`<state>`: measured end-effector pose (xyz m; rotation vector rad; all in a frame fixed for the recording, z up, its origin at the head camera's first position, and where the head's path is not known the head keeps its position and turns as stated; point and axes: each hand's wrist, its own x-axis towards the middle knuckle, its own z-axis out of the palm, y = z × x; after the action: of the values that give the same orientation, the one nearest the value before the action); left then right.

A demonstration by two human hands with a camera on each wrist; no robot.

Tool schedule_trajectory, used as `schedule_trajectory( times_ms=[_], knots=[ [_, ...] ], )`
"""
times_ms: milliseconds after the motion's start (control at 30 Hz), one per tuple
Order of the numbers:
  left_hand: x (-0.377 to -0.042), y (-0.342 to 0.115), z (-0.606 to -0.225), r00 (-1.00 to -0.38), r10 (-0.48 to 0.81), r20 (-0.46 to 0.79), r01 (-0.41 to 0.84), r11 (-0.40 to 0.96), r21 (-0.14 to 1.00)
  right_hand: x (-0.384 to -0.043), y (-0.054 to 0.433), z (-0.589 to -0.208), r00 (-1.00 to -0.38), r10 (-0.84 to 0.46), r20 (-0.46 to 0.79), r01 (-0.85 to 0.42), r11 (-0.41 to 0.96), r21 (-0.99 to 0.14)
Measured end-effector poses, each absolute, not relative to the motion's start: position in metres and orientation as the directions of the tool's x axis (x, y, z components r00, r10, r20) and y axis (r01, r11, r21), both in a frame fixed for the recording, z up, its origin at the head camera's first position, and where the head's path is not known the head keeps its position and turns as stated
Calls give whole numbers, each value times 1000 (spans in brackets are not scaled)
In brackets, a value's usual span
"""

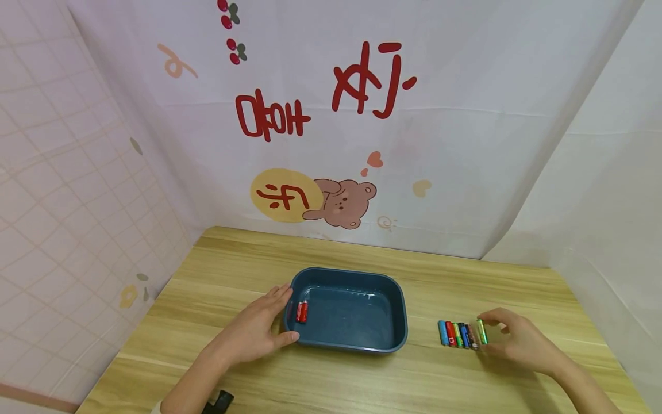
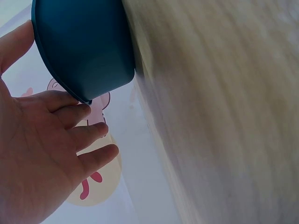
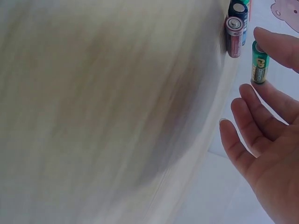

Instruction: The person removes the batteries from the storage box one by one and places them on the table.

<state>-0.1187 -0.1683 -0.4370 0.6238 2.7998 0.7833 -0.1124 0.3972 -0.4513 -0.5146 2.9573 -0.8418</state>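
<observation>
In the head view a dark blue rectangular tray (image 1: 351,348) stands on the table, with two red batteries (image 1: 302,311) lying at its left end. My left hand (image 1: 261,322) rests at the tray's left side, thumb and fingertips on the rim, fingers fairly straight. Over at the right, my right hand (image 1: 522,339) pinches a green battery (image 3: 259,64) end to end between thumb and index finger; the other fingers are spread loosely. Just left of it lies a row of several batteries (image 1: 457,334) in blue, red, green, black and brown, side by side.
The wooden table (image 1: 362,385) runs back to a white printed cloth (image 1: 445,190) hanging behind it, with more cloth at both sides. A small black object (image 1: 222,401) lies near the left forearm at the front edge of the view.
</observation>
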Motion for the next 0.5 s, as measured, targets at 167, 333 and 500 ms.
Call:
schedule_trajectory(
  times_ms=[167,333,500],
  knots=[
    [-119,-168,-437,-897,439,-48,352,777,522,-113,398,-452,-953,-301,19,-266,810,-523],
    [-119,-168,-436,-897,441,-42,356,773,525,-114,399,-457,-955,-298,11,-257,806,-534],
    [-118,-168,-437,-900,433,-48,345,776,528,-116,402,-462,-951,-307,-25,-246,805,-539]
  ],
)
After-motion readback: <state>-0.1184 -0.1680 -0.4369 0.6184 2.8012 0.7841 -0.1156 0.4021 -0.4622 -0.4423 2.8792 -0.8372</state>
